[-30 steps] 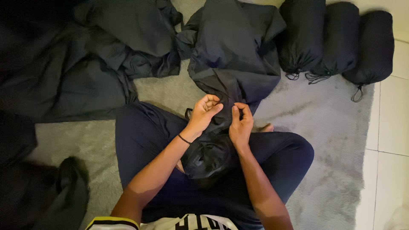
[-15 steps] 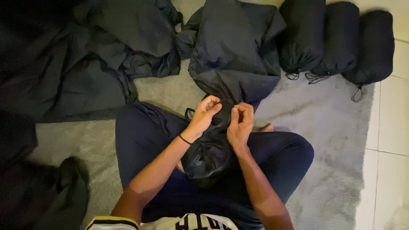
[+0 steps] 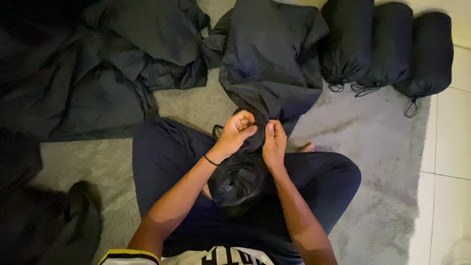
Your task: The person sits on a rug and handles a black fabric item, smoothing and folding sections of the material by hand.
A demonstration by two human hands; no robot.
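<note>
Gripping the black cloth (image 3: pixel 267 73) at the pouch (image 3: pixel 238 179) mouth, left hand (image 3: pixel 237 133) and right hand (image 3: pixel 274 145) pinch it shut. Pouch sits in lap, steadied by legs.

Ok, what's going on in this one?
A person sits cross-legged on a grey rug, working dark fabric into a small black pouch in their lap. The left hand and right hand both grip the fabric at the pouch's mouth. Three filled black drawstring bags lie side by side at the rug's far edge, and more loose dark cloth is heaped to the left.
</note>
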